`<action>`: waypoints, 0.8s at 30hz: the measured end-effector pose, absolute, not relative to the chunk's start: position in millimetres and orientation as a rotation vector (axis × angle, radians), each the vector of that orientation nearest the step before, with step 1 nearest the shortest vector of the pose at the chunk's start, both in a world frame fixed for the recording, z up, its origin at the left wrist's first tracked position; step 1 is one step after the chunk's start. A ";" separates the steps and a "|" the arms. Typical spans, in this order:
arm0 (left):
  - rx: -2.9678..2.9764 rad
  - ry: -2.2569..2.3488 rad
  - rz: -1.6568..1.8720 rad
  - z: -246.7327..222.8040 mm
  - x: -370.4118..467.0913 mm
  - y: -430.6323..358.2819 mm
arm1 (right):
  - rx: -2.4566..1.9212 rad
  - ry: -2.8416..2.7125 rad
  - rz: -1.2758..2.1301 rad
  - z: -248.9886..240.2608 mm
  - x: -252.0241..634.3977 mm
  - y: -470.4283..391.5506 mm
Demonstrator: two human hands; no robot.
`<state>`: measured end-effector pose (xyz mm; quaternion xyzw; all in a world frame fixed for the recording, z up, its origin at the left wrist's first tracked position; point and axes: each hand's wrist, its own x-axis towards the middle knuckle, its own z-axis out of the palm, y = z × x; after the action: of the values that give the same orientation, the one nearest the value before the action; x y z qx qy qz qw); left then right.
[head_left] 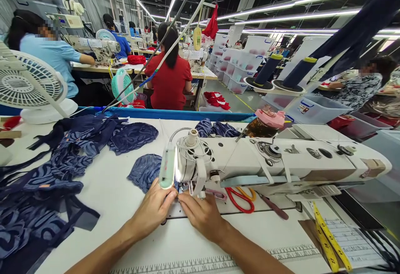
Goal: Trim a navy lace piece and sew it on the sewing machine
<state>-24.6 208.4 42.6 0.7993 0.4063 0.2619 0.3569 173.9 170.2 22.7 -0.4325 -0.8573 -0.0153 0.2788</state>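
My left hand and my right hand rest on the white table, fingertips together at the needle of a white sewing machine. They pinch a small piece of navy patterned fabric that runs under the presser foot; most of the held part is hidden by the fingers and the machine's lamp. A heap of the same navy lace fabric lies at the left of the table.
Red-handled scissors lie under the machine arm. A yellow tape measure sits at the right. Two navy thread cones stand behind. A white fan is at far left. Other workers sit at machines beyond a blue table edge.
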 end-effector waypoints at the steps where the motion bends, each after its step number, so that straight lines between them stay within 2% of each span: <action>1: 2.062 1.035 0.676 43.3 -24.7 208.8 | -1.130 -2.347 -0.154 23.8 173.7 169.4; 5: 2.037 1.050 0.698 45.4 -25.9 210.4 | -1.113 -2.343 -0.306 26.6 172.7 168.4; 14: 2.107 1.147 0.818 42.3 -27.4 213.9 | -1.167 -2.303 -0.369 22.1 177.9 170.4; 19: 2.141 1.329 0.972 38.5 -31.6 222.0 | -1.249 -2.313 -0.225 21.6 178.7 174.6; 24: 2.275 1.319 0.856 33.9 -26.5 216.2 | -1.224 -2.417 -0.178 23.5 176.4 172.5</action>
<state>-26.5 216.2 33.9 0.8082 0.4686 0.3039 0.1868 176.4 172.5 23.5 -0.4406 -0.8701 -0.0640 0.2114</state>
